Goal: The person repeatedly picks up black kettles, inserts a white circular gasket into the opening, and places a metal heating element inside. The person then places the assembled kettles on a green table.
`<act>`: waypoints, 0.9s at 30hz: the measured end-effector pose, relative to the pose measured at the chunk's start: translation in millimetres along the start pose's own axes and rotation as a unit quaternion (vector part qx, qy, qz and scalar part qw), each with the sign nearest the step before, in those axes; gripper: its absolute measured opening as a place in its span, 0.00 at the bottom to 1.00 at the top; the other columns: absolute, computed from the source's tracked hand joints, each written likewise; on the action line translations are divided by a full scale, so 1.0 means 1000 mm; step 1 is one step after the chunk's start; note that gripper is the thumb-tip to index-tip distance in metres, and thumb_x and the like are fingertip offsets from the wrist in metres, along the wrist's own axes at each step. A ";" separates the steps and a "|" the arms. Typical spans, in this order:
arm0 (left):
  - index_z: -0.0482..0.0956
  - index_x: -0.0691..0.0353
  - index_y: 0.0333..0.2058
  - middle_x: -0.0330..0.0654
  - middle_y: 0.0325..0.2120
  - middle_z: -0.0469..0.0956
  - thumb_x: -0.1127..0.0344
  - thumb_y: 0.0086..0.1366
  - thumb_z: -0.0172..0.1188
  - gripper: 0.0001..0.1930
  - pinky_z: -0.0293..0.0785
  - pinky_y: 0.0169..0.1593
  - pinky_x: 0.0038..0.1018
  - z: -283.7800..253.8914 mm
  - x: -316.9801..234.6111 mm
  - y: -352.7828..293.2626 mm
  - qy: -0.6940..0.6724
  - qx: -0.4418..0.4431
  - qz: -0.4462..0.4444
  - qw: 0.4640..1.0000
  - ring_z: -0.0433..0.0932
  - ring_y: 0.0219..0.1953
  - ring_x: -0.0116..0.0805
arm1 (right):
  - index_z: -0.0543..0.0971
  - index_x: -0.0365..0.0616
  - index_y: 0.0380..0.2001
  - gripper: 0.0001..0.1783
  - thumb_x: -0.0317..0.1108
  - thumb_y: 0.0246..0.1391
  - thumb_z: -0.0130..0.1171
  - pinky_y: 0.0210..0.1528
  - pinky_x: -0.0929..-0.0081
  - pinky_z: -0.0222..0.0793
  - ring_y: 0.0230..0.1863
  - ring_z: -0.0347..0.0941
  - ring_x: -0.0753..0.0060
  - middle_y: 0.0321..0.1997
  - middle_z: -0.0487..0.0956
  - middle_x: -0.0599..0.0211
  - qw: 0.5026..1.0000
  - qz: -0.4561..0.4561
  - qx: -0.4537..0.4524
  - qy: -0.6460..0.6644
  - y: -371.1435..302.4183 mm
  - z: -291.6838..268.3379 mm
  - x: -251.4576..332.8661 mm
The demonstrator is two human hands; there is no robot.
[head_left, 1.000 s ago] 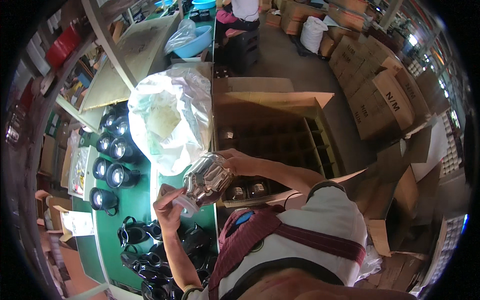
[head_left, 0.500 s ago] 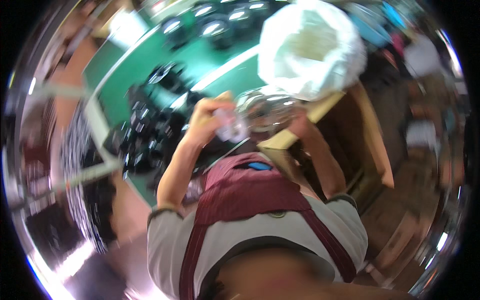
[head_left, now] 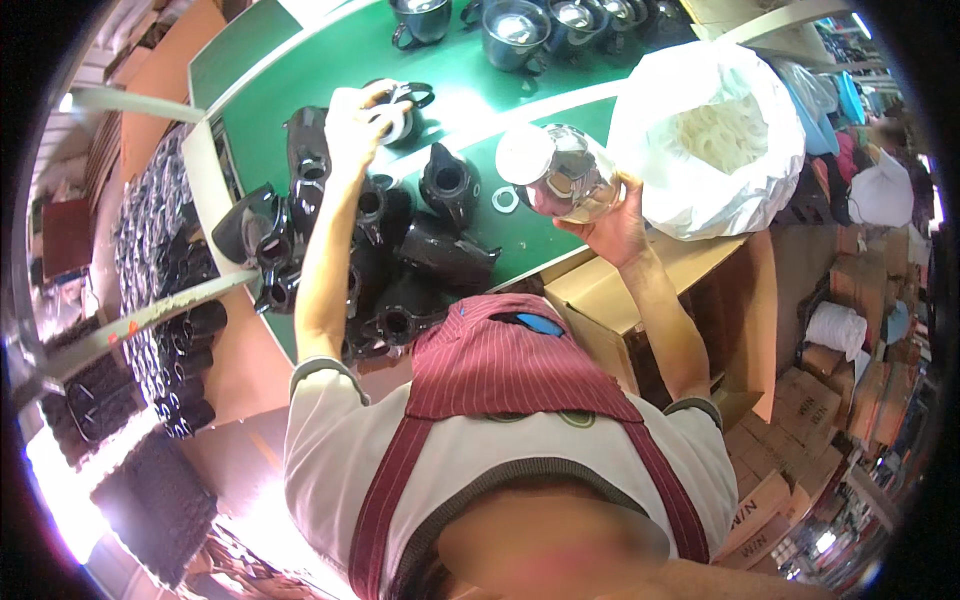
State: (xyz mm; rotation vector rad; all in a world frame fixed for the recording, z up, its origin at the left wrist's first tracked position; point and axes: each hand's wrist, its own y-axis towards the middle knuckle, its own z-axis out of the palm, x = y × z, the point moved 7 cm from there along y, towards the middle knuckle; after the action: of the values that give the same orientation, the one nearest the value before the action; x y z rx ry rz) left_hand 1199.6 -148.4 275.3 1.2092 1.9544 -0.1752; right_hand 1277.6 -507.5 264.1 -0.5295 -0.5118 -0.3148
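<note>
My right hand [head_left: 618, 228] holds a clear, shiny, rounded jar [head_left: 575, 185], tilted over the green table. A round white face shows at the jar's left end. Further left, my left hand [head_left: 352, 130] is curled round a white ring-shaped piece [head_left: 396, 126], with more white material against its fingers. Right beside those fingertips is a black part with a handle [head_left: 415, 95]; whether they touch it I cannot tell. A white ring [head_left: 505, 200] lies flat on the table between my hands. Several glossy black spouted parts [head_left: 447, 180] crowd below my left hand.
Dark transparent jugs [head_left: 515, 35] stand at the table's far side. A white bag [head_left: 650, 170] filled with whitish rings is at the right, behind an open cardboard box [head_left: 610, 290]. A metal frame bar [head_left: 150, 325] runs along the left. Stacked cartons lie at far right.
My left hand has moved away from the jar, left and farther over the table. The jar stays in my right hand, now tilted with its white face to the left. My view has shifted.
</note>
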 end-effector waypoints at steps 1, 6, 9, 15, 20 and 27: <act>0.73 0.62 0.60 0.53 0.51 0.74 0.50 0.42 0.79 0.45 0.74 0.55 0.34 -0.008 0.011 0.009 0.091 -0.007 -0.013 0.996 0.79 0.48 0.46 | 0.61 0.52 0.68 0.44 0.69 0.58 0.41 0.54 0.51 0.79 0.63 0.70 0.55 0.66 0.69 0.62 1.000 -0.002 -0.010 0.001 0.004 -0.002 0.002; 0.57 0.53 0.69 0.59 0.55 0.72 0.37 0.33 0.78 0.64 0.73 0.57 0.41 0.040 0.105 0.025 0.275 0.152 -0.042 0.948 0.76 0.55 0.55 | 0.61 0.51 0.68 0.44 0.68 0.58 0.44 0.57 0.49 0.76 0.63 0.70 0.54 0.67 0.69 0.61 1.000 -0.004 0.000 0.019 0.016 -0.009 0.006; 0.68 0.50 0.62 0.51 0.45 0.79 0.44 0.35 0.79 0.52 0.76 0.50 0.41 0.026 0.091 0.029 0.188 0.108 -0.044 0.975 0.80 0.48 0.53 | 0.62 0.49 0.68 0.44 0.67 0.58 0.45 0.58 0.49 0.76 0.63 0.71 0.53 0.67 0.69 0.60 0.999 -0.024 -0.015 0.023 0.013 -0.008 0.013; 0.66 0.64 0.64 0.51 0.51 0.79 0.64 0.41 0.82 0.50 0.79 0.53 0.35 -0.100 -0.021 0.008 -0.179 0.030 -0.162 0.970 0.82 0.49 0.43 | 0.65 0.49 0.66 0.42 0.68 0.59 0.44 0.59 0.49 0.74 0.62 0.71 0.53 0.65 0.72 0.62 0.998 -0.051 -0.015 0.014 0.003 -0.016 0.025; 0.62 0.67 0.66 0.51 0.57 0.73 0.77 0.32 0.83 0.58 0.81 0.54 0.36 -0.104 -0.173 -0.019 -0.393 0.108 0.133 0.904 0.78 0.55 0.39 | 0.66 0.53 0.67 0.41 0.68 0.60 0.41 0.65 0.49 0.65 0.66 0.66 0.57 0.67 0.71 0.65 0.990 -0.025 0.041 0.132 0.005 -0.019 0.015; 0.71 0.51 0.62 0.44 0.43 0.77 0.70 0.32 0.81 0.52 0.76 0.50 0.34 -0.064 -0.244 -0.044 -0.215 0.153 0.188 0.946 0.80 0.45 0.45 | 0.69 0.50 0.64 0.29 0.46 0.61 0.58 0.72 0.55 0.54 0.68 0.64 0.59 0.67 0.70 0.62 0.729 -0.290 0.017 -0.620 -0.026 0.031 0.022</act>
State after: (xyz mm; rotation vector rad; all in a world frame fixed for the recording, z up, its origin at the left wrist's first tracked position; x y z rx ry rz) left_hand 1179.3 -307.8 475.2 1.5701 1.3234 -0.5125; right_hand 1273.3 -515.3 309.8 -0.4778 -2.0271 -0.5239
